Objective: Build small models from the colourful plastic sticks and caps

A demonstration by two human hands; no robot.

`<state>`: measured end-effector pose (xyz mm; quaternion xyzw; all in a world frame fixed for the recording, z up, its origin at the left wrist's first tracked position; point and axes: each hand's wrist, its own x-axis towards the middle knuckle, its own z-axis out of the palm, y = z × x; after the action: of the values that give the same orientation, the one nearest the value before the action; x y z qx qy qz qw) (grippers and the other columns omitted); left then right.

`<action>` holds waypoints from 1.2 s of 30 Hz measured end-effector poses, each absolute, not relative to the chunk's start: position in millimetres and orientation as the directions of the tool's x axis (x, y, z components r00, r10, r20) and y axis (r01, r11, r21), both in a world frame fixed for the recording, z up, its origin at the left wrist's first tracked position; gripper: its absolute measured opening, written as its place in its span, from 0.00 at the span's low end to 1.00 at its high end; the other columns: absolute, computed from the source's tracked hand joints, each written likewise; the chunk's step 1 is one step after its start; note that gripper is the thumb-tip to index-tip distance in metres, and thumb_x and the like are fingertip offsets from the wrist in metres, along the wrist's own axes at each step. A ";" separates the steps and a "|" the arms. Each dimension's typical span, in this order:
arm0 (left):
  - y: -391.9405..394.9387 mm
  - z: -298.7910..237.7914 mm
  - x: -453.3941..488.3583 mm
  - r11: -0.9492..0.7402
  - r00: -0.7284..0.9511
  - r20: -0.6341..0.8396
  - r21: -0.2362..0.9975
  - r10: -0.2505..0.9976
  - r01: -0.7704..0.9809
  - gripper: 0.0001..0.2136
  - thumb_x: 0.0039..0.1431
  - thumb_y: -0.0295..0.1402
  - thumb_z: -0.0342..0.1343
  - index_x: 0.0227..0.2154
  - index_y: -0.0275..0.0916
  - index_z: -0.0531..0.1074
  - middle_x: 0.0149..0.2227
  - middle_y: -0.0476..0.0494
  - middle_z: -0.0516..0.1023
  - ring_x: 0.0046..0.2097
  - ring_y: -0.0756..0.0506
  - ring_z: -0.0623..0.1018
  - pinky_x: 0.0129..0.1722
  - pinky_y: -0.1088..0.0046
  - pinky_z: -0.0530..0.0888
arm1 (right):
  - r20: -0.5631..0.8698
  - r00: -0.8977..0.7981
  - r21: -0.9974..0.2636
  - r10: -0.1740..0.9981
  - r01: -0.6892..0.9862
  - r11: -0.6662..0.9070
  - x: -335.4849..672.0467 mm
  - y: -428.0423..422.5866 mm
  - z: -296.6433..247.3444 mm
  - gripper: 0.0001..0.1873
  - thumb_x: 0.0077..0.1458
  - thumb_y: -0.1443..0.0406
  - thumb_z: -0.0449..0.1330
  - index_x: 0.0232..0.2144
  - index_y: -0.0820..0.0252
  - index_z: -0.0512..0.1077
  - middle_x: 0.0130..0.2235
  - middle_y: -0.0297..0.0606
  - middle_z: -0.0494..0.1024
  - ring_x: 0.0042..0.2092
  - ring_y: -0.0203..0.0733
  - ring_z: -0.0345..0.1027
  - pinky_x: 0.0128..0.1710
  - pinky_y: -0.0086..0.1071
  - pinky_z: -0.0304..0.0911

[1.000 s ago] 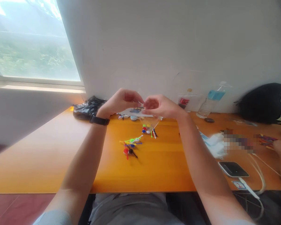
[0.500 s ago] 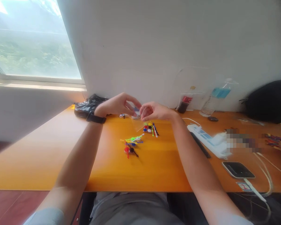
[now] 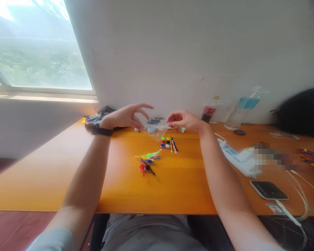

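Gadget: a flat, dark-topped gadget [image 3: 269,190] with a white cable [image 3: 288,213] lies right of the right forearm, nearer the body than either hand.
Loose pile: coloured arrows [image 3: 148,162] with round pieces lie tangled on the table [image 3: 180,188], nearer than both hands and between the forearms.
Sorted set: round buttons [image 3: 165,142] sit in a small cluster just short of the right hand — slim arrows [image 3: 173,144] lie beside them.
Hands: apart, raised over the table's far part.
Left hand [image 3: 128,116]: fingers spread; whether its thumb touches the bag, I cannot tell.
Right hand [image 3: 183,120]: thumb and fingers pinch the clear bag [image 3: 158,133], which hangs between the hands.
Black bag [image 3: 99,116]: crumpled, just behind the left wrist.
Bottle [image 3: 235,113]: well right of the right hand and beyond it — near the wall [image 3: 157,55].
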<state>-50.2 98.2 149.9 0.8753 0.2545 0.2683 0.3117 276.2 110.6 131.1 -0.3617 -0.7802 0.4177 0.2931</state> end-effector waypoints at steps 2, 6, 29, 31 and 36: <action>92.1 152.2 -49.0 -0.681 0.685 0.383 0.696 0.620 0.228 0.45 0.49 0.35 0.73 0.70 0.51 0.61 0.52 0.38 0.82 0.38 0.46 0.86 0.36 0.75 0.82 | 0.228 -0.499 -0.858 0.836 0.302 0.414 275.8 109.1 133.0 0.18 0.48 0.55 0.75 0.35 0.58 0.78 0.31 0.35 0.79 0.30 0.37 0.70 0.26 0.29 0.64; 83.3 156.9 -47.0 -0.686 0.618 0.466 0.708 0.633 0.168 0.44 0.52 0.37 0.72 0.71 0.50 0.60 0.50 0.37 0.83 0.41 0.43 0.86 0.39 0.72 0.83 | 0.336 -0.419 -0.831 0.843 0.289 0.475 272.5 101.6 139.4 0.18 0.49 0.53 0.74 0.31 0.59 0.76 0.32 0.37 0.78 0.33 0.39 0.70 0.29 0.31 0.66; 122.2 106.4 4.8 -0.643 0.834 0.042 0.660 0.549 0.390 0.14 0.44 0.30 0.73 0.37 0.44 0.84 0.29 0.48 0.87 0.31 0.44 0.85 0.30 0.74 0.77 | 0.417 -0.484 -0.818 0.769 0.169 0.550 235.5 87.8 138.2 0.20 0.48 0.54 0.75 0.33 0.57 0.72 0.29 0.29 0.72 0.32 0.36 0.67 0.35 0.32 0.66; 125.1 106.7 -1.3 -0.628 0.817 0.039 0.661 0.576 0.411 0.11 0.46 0.30 0.71 0.36 0.44 0.85 0.30 0.47 0.87 0.32 0.44 0.85 0.30 0.73 0.76 | 0.343 -0.550 -0.824 0.761 0.212 0.525 245.0 90.1 139.5 0.24 0.45 0.56 0.77 0.41 0.56 0.75 0.30 0.29 0.73 0.33 0.37 0.68 0.34 0.31 0.66; 128.0 114.6 -24.3 -0.630 0.746 0.104 0.619 0.658 0.469 0.08 0.48 0.35 0.70 0.33 0.41 0.85 0.29 0.46 0.86 0.31 0.45 0.84 0.30 0.73 0.76 | 0.286 -0.535 -0.808 0.795 0.311 0.500 267.9 102.1 136.7 0.24 0.42 0.56 0.77 0.39 0.59 0.77 0.28 0.31 0.75 0.30 0.37 0.68 0.30 0.31 0.64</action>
<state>-24.3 128.0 114.6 0.8880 0.3173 0.1624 0.2906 267.9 102.1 136.7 -0.3463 -0.7986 0.3603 0.3355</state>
